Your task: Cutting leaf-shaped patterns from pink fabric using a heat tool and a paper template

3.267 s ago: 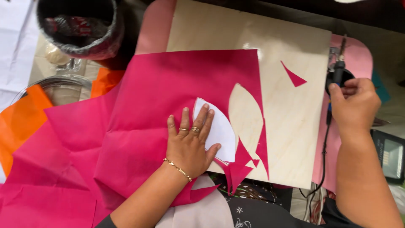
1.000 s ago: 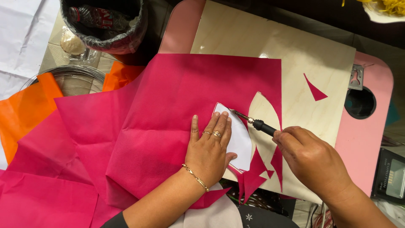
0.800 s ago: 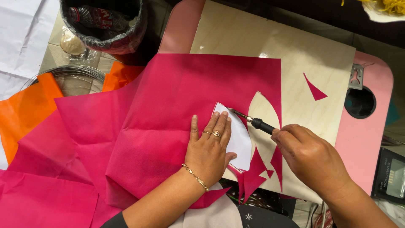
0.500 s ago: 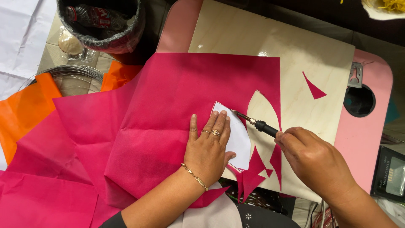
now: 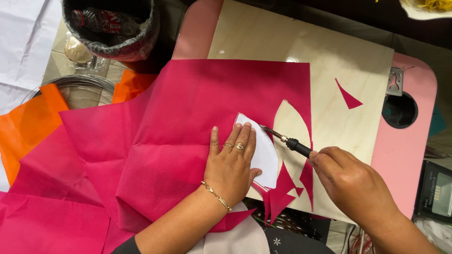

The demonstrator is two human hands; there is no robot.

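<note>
Right hand [image 5: 354,186] fingers wrapped tight round black hot tool [image 5: 288,141], metal tip at edge of white paper shape [image 5: 262,151]; left hand [image 5: 230,164] flat, fingers spread, pressing shape on pink cloth [image 5: 188,122] over wooden board [image 5: 301,51] on pink counter [image 5: 405,146]

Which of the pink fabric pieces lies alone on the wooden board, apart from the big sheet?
The small pink triangle near the board's right edge; the other scraps lie beside the big sheet, near the hands.
</note>
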